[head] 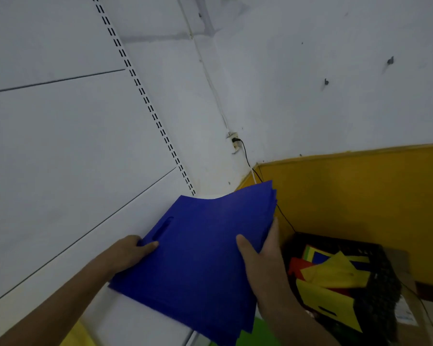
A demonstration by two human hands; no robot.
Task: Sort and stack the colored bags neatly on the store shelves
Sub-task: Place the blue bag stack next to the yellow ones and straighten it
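Both hands, left hand and right hand, grip a blue bag stack over the white shelf | step: placing | next: lower, square edges | unsorted bags in black crate, right.

The white shelf lay bare under and left of the blue bags, giving open room toward the back panel. Both hands (left, right) gripped the stack's sides. To the right, a black crate full of yellow, red and blue bags blocked the way, close under the right hand. A black cord hung down the corner behind the stack.
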